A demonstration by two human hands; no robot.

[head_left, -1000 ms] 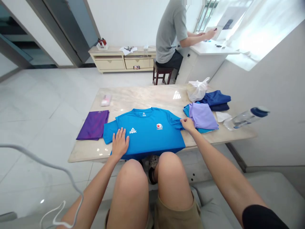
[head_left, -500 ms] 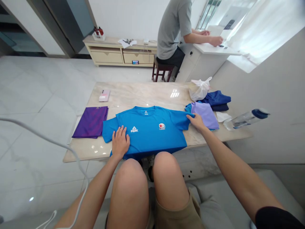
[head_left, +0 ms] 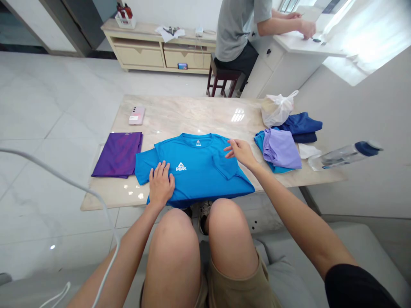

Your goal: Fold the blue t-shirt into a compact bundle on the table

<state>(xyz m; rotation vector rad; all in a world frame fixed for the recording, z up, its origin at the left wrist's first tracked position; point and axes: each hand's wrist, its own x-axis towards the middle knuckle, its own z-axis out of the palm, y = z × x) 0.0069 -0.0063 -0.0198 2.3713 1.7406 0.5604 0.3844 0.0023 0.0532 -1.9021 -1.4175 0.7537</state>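
Note:
A blue T-shirt [head_left: 195, 179] lies front side up on the marble-look table [head_left: 180, 111], its lower part draping over the near edge. The sleeve on the right is folded inward across the chest, while the left sleeve lies spread out. My left hand [head_left: 161, 182] rests flat on the shirt near that left sleeve, fingers open. Just above the folded sleeve is my right hand [head_left: 240, 152], its fingers apart and holding nothing. A folded purple garment [head_left: 117, 155] lies left of the shirt.
Right of the shirt are a lilac garment [head_left: 282, 149], dark blue clothing [head_left: 300, 126], a white plastic bag [head_left: 279, 109] and a clear water bottle [head_left: 343, 156]. A pink phone [head_left: 137, 116] lies at the back left. Beyond, a person [head_left: 237, 32] sits on a stool [head_left: 224, 75].
My right hand has brought the right sleeve inward over the chest, covering the round logo, and let go of it. My left hand stays on the shirt. The view has shifted slightly.

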